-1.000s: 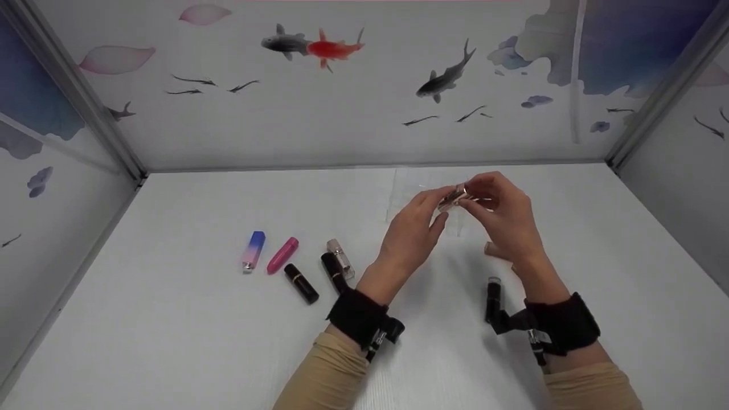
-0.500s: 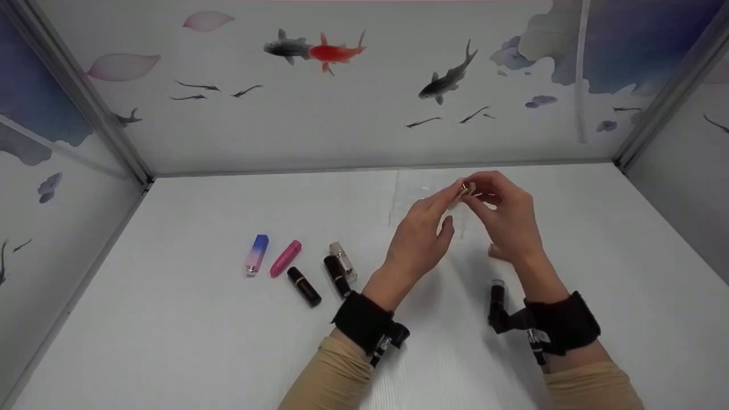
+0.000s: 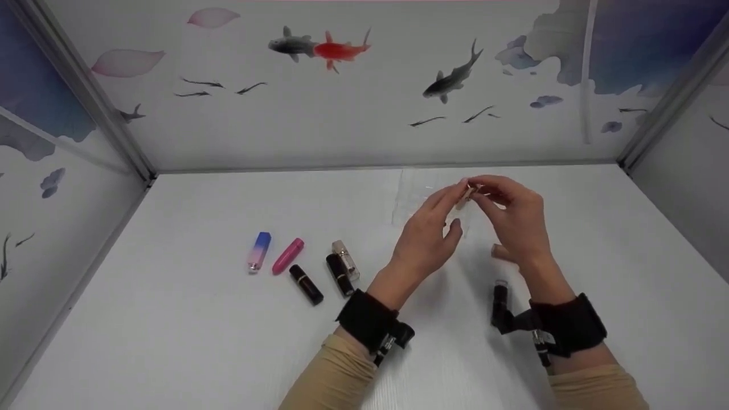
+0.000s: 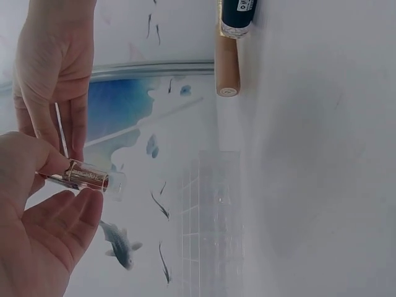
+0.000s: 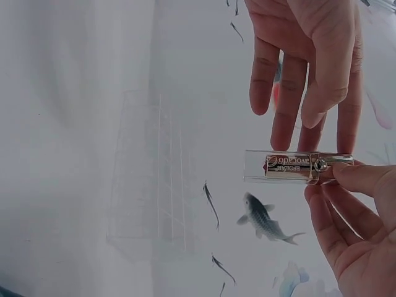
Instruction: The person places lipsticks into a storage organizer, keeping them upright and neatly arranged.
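My right hand pinches a lipstick by its gold end between thumb and fingers. The right wrist view shows this lipstick's clear case, lettered label and reddish core. My left hand faces it with fingers mostly straight, its fingertips touching the lipstick's side. In the head view the left thumb stands apart from it. The left wrist view has fingers overlapping the lipstick, so part of the contact is hidden. Both hands are raised in front of a clear divided box.
Left on the table lie a blue-pink lipstick, a pink one, a black one, another black one and a clear-cased one. Near the right wrist are a beige tube and a dark tube. Patterned walls surround the table.
The lipstick has turned and is now mostly covered by the fingers. The left fingers have straightened along it, and the left thumb has moved away from it. The table items lie as before.
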The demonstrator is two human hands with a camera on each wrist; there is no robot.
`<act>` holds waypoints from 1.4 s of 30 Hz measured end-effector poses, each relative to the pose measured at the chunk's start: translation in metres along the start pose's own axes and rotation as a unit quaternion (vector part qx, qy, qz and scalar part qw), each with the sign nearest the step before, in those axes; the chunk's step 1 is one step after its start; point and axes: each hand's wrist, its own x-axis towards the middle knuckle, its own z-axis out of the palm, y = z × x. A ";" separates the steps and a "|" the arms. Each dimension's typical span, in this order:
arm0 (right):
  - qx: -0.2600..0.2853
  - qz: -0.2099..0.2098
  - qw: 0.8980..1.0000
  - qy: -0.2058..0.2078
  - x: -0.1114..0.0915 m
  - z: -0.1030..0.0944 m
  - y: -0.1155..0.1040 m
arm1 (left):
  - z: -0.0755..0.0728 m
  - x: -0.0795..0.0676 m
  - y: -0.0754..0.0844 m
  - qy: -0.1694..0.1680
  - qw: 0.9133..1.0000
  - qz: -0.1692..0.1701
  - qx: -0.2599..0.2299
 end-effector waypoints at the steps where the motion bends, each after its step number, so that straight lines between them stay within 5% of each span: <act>1: -0.002 0.002 1.000 0.003 0.001 0.000 0.000 | 0.000 0.001 0.001 -0.006 1.000 -0.005 -0.008; 10: -0.049 0.013 0.999 0.012 0.003 0.002 0.005 | 0.000 0.009 0.000 -0.060 0.997 -0.035 -0.043; 21: -0.087 0.007 0.996 0.010 0.001 0.013 0.031 | 0.017 0.010 -0.014 -0.086 0.996 -0.015 -0.029; 42: -0.112 0.027 0.993 -0.030 -0.003 0.011 0.042 | 0.028 0.008 -0.017 -0.186 0.979 -0.068 -0.047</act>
